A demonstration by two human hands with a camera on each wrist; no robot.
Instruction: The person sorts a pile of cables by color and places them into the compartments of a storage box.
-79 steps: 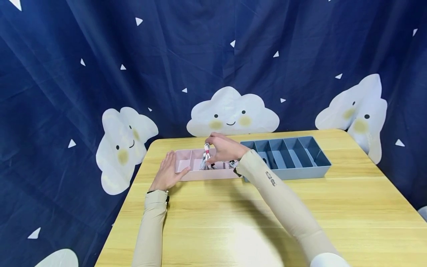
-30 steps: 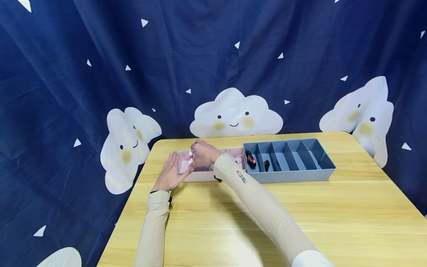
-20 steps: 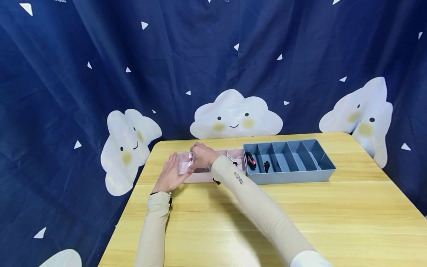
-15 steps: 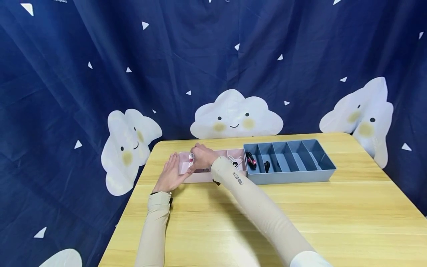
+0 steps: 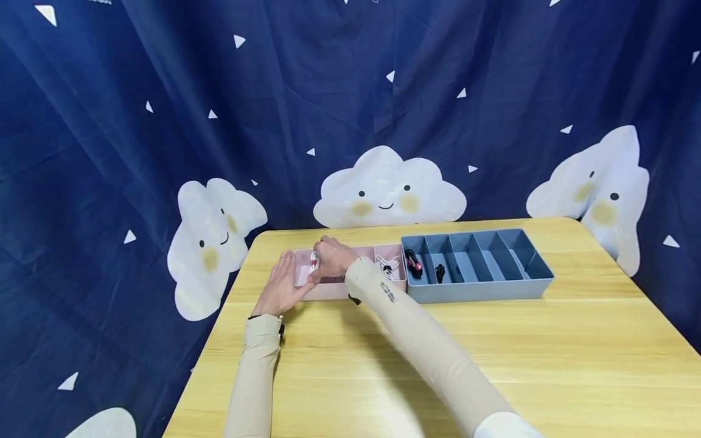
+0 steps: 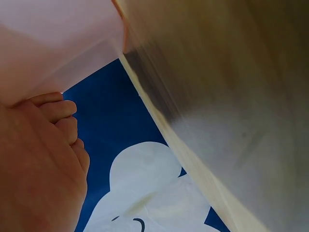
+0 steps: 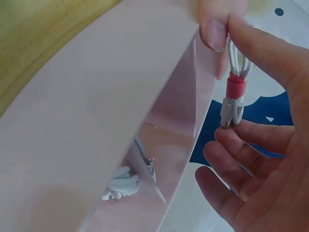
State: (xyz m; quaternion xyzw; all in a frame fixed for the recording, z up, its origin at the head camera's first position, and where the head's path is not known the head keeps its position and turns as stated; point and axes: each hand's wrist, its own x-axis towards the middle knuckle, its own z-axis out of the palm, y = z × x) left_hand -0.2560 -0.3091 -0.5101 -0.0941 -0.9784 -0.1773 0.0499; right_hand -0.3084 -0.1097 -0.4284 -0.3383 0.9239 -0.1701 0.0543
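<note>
My right hand (image 5: 333,257) pinches a bundled white charging cable (image 7: 236,88), wrapped with a red tie, over the left part of the pink divided box (image 5: 328,292). In the right wrist view the cable hangs upright between thumb and fingertips, its plug end down. My left hand (image 5: 278,288) rests against the left end of that box, fingers straight along the side and thumb at the front wall. More white cable (image 7: 123,183) lies inside the box. A white cable with a black part (image 5: 389,267) sits in its rightmost compartment. My right hand hides the box's middle.
A blue divided box (image 5: 482,292) stands right beside the pink one. Its two leftmost compartments hold a black cable with a red tie (image 5: 413,264) and a small black cable (image 5: 440,274). Behind the wooden table (image 5: 350,365) hangs a dark blue curtain (image 5: 350,79).
My right hand has moved left with the white cable, from the middle of the pink box to its left compartment, then held nearly still. My left hand stays at the box's end.
</note>
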